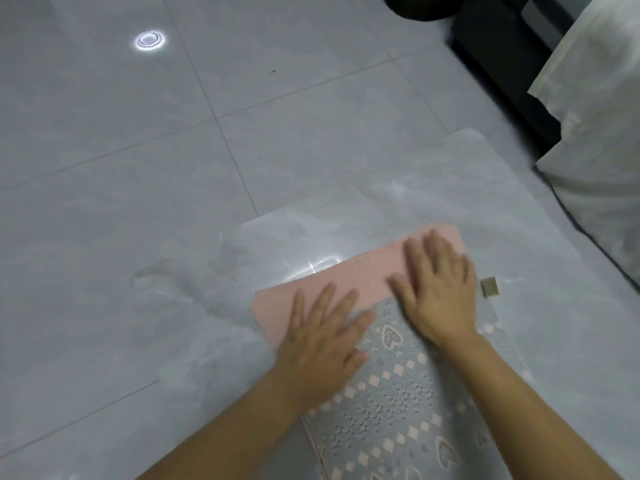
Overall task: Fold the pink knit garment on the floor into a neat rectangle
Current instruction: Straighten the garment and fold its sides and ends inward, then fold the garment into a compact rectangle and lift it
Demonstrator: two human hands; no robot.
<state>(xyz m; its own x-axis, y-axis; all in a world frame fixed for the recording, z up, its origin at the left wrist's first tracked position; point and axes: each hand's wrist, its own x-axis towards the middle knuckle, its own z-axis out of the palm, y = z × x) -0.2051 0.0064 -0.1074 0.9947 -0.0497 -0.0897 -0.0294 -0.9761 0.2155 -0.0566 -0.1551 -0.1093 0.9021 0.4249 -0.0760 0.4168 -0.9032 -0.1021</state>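
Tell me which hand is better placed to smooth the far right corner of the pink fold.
Probably the right hand: it lies flat on that end of the pink fold, while the left hand presses the opposite end.

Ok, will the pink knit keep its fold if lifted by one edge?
Probably not: the pink knit garment lies thin and flat under the left hand and right hand, so it likely droops open. It may also slide on the glossy plastic sheet.
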